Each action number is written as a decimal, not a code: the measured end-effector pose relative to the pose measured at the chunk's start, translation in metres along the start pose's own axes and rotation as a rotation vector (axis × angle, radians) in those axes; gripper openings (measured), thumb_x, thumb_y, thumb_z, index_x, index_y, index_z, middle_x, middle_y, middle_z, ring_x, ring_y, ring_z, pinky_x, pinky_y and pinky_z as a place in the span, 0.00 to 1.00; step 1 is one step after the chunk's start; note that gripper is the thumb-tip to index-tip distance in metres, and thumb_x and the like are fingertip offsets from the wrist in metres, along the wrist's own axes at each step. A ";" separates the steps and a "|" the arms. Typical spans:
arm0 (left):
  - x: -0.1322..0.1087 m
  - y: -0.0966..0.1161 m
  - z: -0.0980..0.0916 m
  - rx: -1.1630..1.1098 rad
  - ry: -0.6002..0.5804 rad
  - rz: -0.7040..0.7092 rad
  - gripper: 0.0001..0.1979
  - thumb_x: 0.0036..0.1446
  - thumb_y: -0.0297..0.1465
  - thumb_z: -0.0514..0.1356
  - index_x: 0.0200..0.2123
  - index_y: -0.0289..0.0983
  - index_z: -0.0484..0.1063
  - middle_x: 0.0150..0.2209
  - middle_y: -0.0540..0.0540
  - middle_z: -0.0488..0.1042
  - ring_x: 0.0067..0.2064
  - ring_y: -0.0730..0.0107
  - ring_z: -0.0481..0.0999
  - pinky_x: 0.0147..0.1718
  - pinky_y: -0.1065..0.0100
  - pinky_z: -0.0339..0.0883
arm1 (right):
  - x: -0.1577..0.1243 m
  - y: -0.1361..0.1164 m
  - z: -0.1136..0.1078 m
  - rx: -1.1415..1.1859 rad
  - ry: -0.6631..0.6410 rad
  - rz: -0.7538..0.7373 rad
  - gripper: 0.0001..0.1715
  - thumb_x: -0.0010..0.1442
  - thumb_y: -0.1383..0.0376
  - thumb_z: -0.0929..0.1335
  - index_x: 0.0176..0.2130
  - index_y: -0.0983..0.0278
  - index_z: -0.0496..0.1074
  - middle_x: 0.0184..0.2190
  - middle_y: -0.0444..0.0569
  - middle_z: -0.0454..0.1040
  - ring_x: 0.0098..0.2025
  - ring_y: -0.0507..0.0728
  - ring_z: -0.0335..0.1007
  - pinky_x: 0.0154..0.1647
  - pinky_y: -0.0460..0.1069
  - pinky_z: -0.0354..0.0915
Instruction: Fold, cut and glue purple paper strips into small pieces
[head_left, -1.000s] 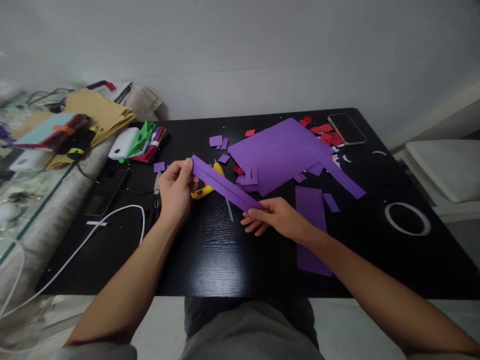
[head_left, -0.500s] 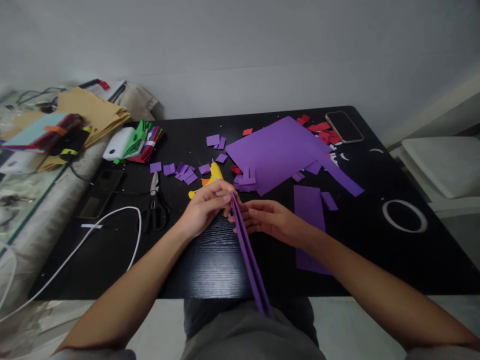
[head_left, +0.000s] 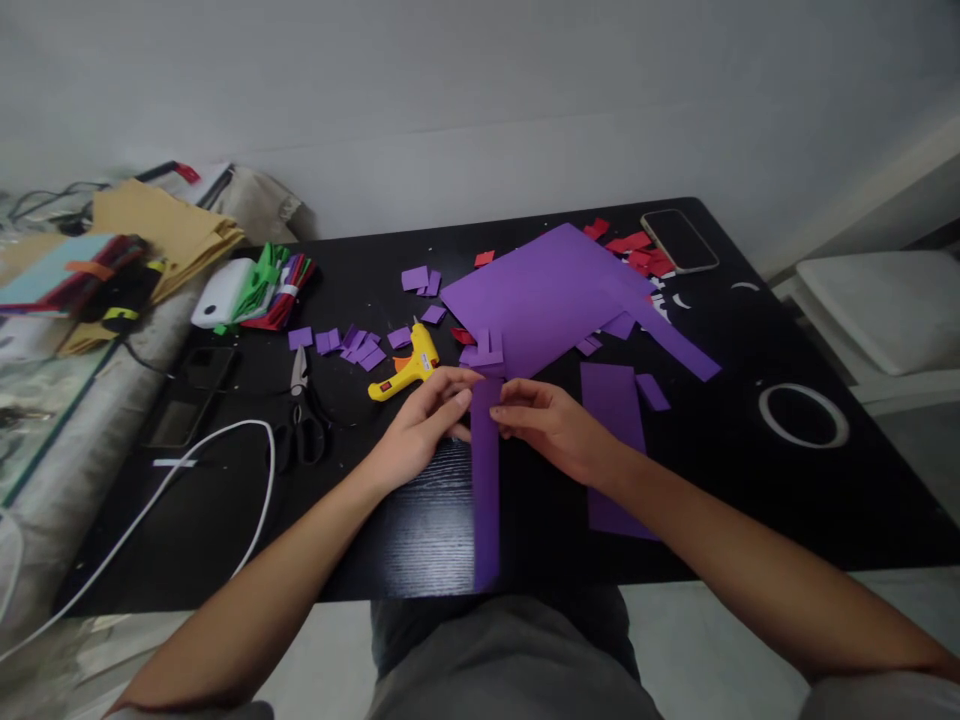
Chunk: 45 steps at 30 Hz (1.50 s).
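A long purple paper strip [head_left: 486,490] runs from between my hands down to the table's front edge. My left hand [head_left: 429,425] grips its far end from the left, thumb and fingers closed at the edge. From the right, my right hand [head_left: 541,425] pinches the same end between thumb and fingers. Just beyond my left hand lies a yellow glue gun [head_left: 409,368]. A purple paper sheet [head_left: 551,290] lies behind the strip, with small folded purple pieces [head_left: 489,348] at its near corner. Right of my right hand is a purple paper rectangle [head_left: 611,400], partly under my forearm.
Black-handled scissors [head_left: 306,425], a white cable [head_left: 262,500] and a dark phone [head_left: 191,400] lie on the left. Small purple pieces [head_left: 360,348] and red scraps [head_left: 637,250] are scattered behind. A phone [head_left: 679,240] and a white ring [head_left: 765,410] are on the right.
The purple strip, seen edge-on as a folded pair of layers before, has turned so that its flat face shows upward. My hands have stayed at its far end. The view has shifted slightly.
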<state>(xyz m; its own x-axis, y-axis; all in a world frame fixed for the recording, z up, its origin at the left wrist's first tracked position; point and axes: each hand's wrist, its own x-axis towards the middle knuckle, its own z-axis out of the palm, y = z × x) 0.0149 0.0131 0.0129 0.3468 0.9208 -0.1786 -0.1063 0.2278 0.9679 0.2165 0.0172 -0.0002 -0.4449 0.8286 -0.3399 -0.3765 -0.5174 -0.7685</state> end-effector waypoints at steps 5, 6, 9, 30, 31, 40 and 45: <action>-0.002 -0.002 0.002 -0.036 -0.008 -0.168 0.19 0.63 0.48 0.65 0.45 0.39 0.71 0.34 0.51 0.74 0.30 0.72 0.77 0.27 0.71 0.79 | 0.000 -0.001 -0.001 -0.052 0.018 -0.016 0.13 0.50 0.65 0.81 0.33 0.64 0.77 0.29 0.42 0.79 0.31 0.51 0.76 0.37 0.47 0.71; -0.002 -0.002 0.002 -0.065 -0.032 -0.189 0.19 0.64 0.48 0.64 0.44 0.39 0.71 0.35 0.50 0.75 0.31 0.71 0.78 0.27 0.70 0.80 | 0.000 0.000 -0.001 -0.063 0.010 -0.027 0.13 0.51 0.65 0.80 0.34 0.64 0.77 0.30 0.43 0.79 0.32 0.51 0.77 0.38 0.48 0.72; -0.001 -0.001 0.004 -0.147 -0.065 -0.237 0.18 0.65 0.48 0.63 0.42 0.37 0.72 0.36 0.46 0.77 0.33 0.67 0.80 0.28 0.65 0.83 | 0.001 0.002 -0.003 -0.083 -0.003 -0.069 0.15 0.53 0.64 0.80 0.38 0.64 0.77 0.31 0.45 0.81 0.32 0.52 0.79 0.39 0.48 0.74; -0.003 0.002 0.004 -0.089 -0.177 -0.260 0.17 0.64 0.43 0.66 0.41 0.34 0.72 0.32 0.48 0.77 0.28 0.72 0.79 0.23 0.71 0.79 | -0.001 -0.002 -0.002 -0.247 0.065 -0.201 0.13 0.55 0.58 0.79 0.36 0.64 0.81 0.28 0.43 0.79 0.30 0.51 0.77 0.36 0.47 0.75; -0.003 0.003 0.004 -0.075 -0.178 -0.253 0.17 0.64 0.43 0.66 0.40 0.33 0.72 0.31 0.48 0.76 0.27 0.73 0.79 0.23 0.72 0.79 | -0.001 -0.002 -0.002 -0.240 0.067 -0.197 0.13 0.55 0.58 0.79 0.36 0.64 0.81 0.27 0.43 0.80 0.30 0.51 0.77 0.36 0.47 0.75; -0.004 0.004 0.005 0.081 -0.131 -0.177 0.19 0.59 0.44 0.70 0.34 0.34 0.71 0.25 0.53 0.73 0.19 0.77 0.74 0.19 0.75 0.73 | -0.001 0.000 -0.004 -0.165 0.055 -0.184 0.19 0.61 0.51 0.76 0.38 0.65 0.80 0.29 0.47 0.81 0.30 0.53 0.81 0.35 0.48 0.78; -0.005 0.000 0.004 0.141 -0.098 -0.168 0.18 0.60 0.43 0.69 0.35 0.33 0.72 0.25 0.53 0.73 0.18 0.78 0.73 0.18 0.75 0.72 | -0.002 0.000 -0.002 -0.226 0.044 -0.258 0.22 0.56 0.53 0.79 0.44 0.64 0.78 0.32 0.45 0.80 0.32 0.52 0.80 0.36 0.48 0.78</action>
<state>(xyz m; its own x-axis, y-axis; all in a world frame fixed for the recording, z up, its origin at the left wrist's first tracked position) 0.0172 0.0074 0.0145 0.4379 0.8369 -0.3284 0.0896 0.3228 0.9422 0.2190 0.0155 -0.0008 -0.3211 0.9369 -0.1383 -0.2801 -0.2335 -0.9312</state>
